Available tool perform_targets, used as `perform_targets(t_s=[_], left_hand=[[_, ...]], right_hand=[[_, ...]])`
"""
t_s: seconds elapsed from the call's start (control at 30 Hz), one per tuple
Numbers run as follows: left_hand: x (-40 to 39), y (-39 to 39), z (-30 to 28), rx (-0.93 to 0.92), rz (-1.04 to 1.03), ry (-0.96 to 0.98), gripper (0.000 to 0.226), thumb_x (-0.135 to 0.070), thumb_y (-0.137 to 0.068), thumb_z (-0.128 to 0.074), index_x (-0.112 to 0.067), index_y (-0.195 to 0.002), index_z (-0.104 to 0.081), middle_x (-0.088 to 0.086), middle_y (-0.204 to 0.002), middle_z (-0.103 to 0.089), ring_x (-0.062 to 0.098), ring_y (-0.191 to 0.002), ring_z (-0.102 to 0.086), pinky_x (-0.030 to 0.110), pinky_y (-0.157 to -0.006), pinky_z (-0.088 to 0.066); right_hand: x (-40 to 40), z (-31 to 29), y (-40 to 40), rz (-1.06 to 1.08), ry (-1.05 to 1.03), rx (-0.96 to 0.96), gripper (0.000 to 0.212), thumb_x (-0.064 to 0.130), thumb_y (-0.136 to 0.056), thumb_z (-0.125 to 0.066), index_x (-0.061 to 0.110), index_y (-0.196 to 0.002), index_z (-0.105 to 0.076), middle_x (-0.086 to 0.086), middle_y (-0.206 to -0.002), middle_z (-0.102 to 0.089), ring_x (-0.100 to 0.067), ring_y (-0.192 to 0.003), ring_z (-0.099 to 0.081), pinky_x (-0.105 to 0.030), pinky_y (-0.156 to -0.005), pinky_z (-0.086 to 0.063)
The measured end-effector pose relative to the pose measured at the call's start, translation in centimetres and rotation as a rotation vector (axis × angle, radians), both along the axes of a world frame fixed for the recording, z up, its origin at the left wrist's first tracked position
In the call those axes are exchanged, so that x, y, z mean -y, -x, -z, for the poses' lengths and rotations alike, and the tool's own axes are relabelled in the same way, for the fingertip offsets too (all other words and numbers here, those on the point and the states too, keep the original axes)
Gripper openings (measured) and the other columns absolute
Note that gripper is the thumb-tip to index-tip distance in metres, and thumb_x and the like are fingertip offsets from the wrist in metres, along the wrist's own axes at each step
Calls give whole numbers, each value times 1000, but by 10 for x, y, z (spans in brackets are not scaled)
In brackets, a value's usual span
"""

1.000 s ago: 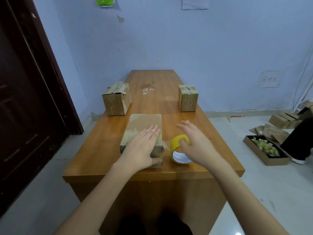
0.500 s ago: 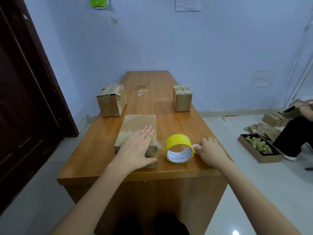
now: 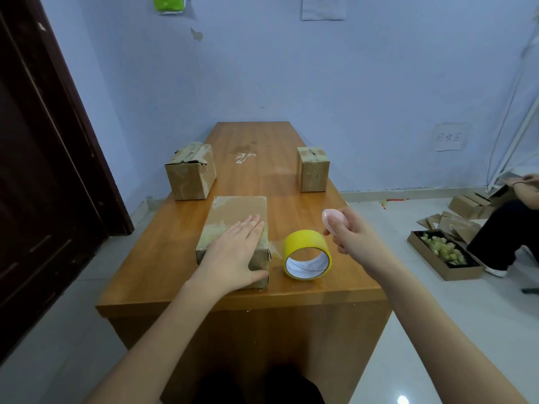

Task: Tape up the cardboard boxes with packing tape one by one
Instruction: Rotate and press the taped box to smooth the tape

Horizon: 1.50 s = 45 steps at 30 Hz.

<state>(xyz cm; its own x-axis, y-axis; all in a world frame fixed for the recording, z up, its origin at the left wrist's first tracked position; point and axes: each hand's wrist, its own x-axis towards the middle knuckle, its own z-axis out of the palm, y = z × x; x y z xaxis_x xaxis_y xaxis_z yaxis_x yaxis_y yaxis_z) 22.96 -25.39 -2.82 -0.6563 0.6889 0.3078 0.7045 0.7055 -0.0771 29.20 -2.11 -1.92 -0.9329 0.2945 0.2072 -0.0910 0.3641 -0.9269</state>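
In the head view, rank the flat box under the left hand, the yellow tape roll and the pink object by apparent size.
1. flat box, largest.
2. yellow tape roll.
3. pink object, smallest, partly hidden in the right hand.
All sit at similar nearness, so the order looks safe.

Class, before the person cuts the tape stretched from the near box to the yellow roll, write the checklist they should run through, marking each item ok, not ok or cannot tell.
1. Left hand presses flat on the near box: ok.
2. Right hand holds the pink cutter: ok.
3. Cutter's blade out: cannot tell.
4. Yellow tape roll standing on the table beside the box: ok.
5. Clear tape strip runs from box to roll: ok.
6. Strip taut: cannot tell.
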Motion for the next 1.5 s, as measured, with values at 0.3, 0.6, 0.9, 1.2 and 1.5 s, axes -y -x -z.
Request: perform_targets(t_s=[0.3, 0.6, 0.9, 1.2, 1.5], left_hand=[[-1, -1, -1, 3, -13, 5, 100, -61, -82, -56, -14, -150, 0, 1, -158, 1, 12, -144, 0, 25, -116, 0], [-2, -1, -1, 9, -26, -14, 99, -59, -81, -58, -16, -150, -2, 0, -158, -1, 13, -144, -2, 25, -115, -2], [-3, -3, 0, -10, -33, -24, 99, -58, -81, -59, -15, -150, -4, 1, -158, -4, 14, -145, -5, 27, -116, -5], [-3, -3, 0, -7, -35, -21, 97, -57, -82, -58, -15, -150, -3, 2, -158, -3, 15, -145, -4, 27, -117, -4], [-4, -1, 1, 1, -47, -28, 97, -57, -82, -58, -17, -150, -2, 0, -158, -3, 15, -145, -4, 28, -117, -6]], right_hand=[[20, -9, -5, 76, -175, -60, 22, 28, -98, -49, 15, -79, -48, 5, -68, -62, 7, -56, -50, -10, -51, -37], [65, -14, -2, -133, -184, 237, 24, 24, -99, -39, 8, -117, -43, -5, -84, -63, -3, -55, -45, -13, -49, -35], [86, -20, 23, 28, -543, 290, 28, 13, -93, -37, -1, -109, -57, -16, -92, -67, -33, -81, -65, -46, -77, -55], [93, -14, 28, 7, -529, 315, 28, 11, -92, -40, -5, -100, -61, -19, -93, -68, -38, -85, -63, -46, -79, -54], [89, -16, 25, -54, -414, 322, 33, 7, -88, -38, -7, -97, -66, -19, -85, -71, -35, -87, -65, -40, -75, -54]])
